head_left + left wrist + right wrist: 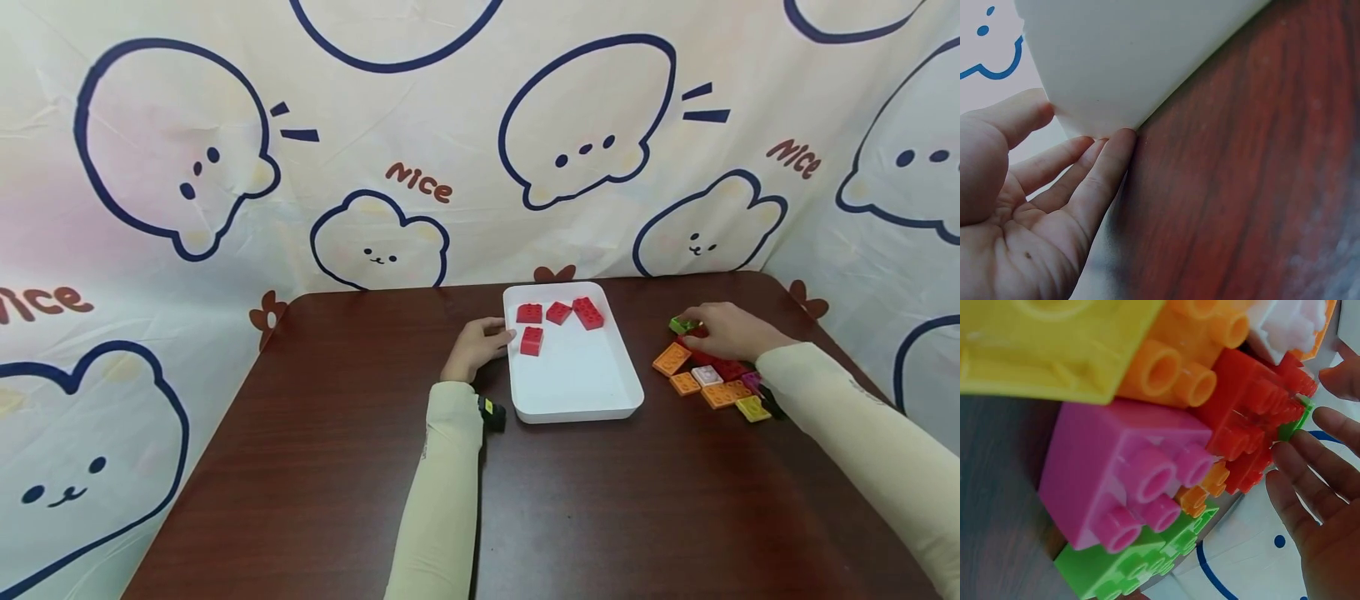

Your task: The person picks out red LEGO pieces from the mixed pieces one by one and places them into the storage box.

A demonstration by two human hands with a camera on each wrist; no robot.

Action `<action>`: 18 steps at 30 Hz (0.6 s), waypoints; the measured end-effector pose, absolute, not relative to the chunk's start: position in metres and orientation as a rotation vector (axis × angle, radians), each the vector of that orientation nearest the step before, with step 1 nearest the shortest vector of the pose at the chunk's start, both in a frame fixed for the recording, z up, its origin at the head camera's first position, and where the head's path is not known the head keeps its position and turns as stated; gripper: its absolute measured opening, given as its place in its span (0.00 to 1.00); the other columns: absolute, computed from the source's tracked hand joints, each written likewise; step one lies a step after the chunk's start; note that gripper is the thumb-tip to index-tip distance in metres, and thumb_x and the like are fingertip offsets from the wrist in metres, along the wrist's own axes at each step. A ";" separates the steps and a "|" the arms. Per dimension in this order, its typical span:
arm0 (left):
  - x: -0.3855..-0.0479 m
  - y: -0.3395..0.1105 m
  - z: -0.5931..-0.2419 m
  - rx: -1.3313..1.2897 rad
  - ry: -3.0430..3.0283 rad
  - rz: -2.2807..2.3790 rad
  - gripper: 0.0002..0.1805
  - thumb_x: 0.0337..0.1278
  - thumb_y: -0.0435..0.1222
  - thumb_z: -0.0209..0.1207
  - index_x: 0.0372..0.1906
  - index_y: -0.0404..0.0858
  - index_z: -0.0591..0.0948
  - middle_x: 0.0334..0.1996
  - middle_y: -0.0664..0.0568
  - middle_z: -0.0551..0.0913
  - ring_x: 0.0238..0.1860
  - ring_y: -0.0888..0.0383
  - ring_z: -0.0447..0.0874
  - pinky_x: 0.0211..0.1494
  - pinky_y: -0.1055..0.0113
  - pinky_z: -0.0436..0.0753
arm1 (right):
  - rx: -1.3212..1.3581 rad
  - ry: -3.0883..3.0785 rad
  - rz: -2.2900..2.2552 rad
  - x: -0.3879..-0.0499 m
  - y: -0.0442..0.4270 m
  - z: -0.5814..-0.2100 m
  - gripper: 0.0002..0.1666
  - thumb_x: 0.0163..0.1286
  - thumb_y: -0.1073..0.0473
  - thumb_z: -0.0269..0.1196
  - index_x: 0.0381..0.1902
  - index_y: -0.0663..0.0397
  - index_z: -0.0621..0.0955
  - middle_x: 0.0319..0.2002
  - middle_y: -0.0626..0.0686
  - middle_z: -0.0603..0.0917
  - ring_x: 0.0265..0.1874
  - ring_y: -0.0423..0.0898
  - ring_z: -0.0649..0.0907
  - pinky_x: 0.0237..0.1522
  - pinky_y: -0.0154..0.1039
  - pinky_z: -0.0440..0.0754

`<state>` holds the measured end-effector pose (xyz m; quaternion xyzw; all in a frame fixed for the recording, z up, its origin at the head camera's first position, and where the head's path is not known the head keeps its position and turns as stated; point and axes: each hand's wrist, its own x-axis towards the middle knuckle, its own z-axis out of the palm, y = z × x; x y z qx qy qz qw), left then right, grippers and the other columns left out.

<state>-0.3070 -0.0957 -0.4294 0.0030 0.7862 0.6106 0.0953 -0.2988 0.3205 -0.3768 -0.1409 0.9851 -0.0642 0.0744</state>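
A white tray (577, 387) holds several red bricks (532, 340). My left hand (478, 343) is at the tray's left side. In the left wrist view, the thumb (1029, 112) meets its rim and the fingertips hold its lower edge. To the tray's right lies a pile of toy bricks. My right hand (726, 331) reaches over the pile's far end, fingertips at a green brick (681, 326). The right wrist view shows those fingers (1300, 459) mostly straight, with a gap to the thumb. Red bricks (1241, 406) lie beside them.
The pile also has orange bricks (672, 359), a white brick (707, 376), a yellow brick (752, 408) and a magenta brick (1085, 469). Everything rests on a dark brown table (337, 433). A printed cloth (465, 108) hangs behind the table and along its sides.
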 end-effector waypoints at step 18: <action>-0.307 -0.095 -0.431 0.002 2.331 1.813 0.29 0.67 0.40 0.65 0.68 0.34 0.75 0.62 0.40 0.77 0.52 0.50 0.85 0.59 0.57 0.83 | -0.437 2.977 -0.151 -0.297 0.329 -0.384 0.30 0.65 0.49 0.72 0.58 0.63 0.81 0.53 0.70 0.80 0.47 0.63 0.81 0.50 0.69 0.80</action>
